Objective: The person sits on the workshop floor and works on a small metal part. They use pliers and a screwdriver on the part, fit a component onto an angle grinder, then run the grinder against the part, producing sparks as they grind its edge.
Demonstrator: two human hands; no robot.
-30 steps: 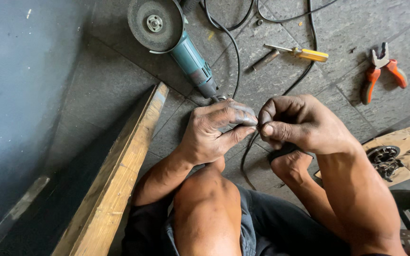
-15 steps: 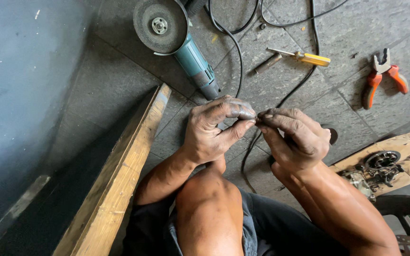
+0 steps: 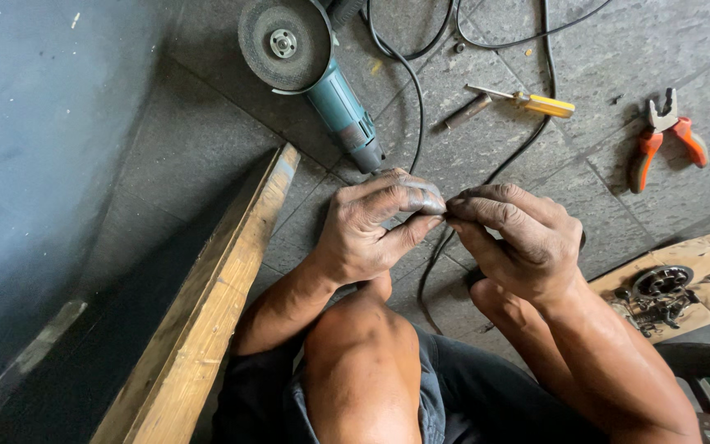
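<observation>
My left hand (image 3: 371, 226) and my right hand (image 3: 519, 238) meet fingertip to fingertip above the tiled floor, both grimy with dark grease. Between the thumbs and forefingers they pinch a small grey metal part (image 3: 435, 200), mostly hidden by the fingers. My bare knee (image 3: 359, 345) is just below the hands. A black cable (image 3: 433, 263) runs on the floor under them.
A teal angle grinder (image 3: 306, 57) with a grey disc lies at the top. A yellow-handled screwdriver (image 3: 527, 100) and orange pliers (image 3: 659, 136) lie to the right. A wooden plank (image 3: 215, 296) runs along the left. A round metal assembly (image 3: 659, 288) sits on cardboard at the right.
My right hand has shifted a little and now pinches with the fingertips closer to the left hand. The view has moved slightly; the small part stays between both hands.
</observation>
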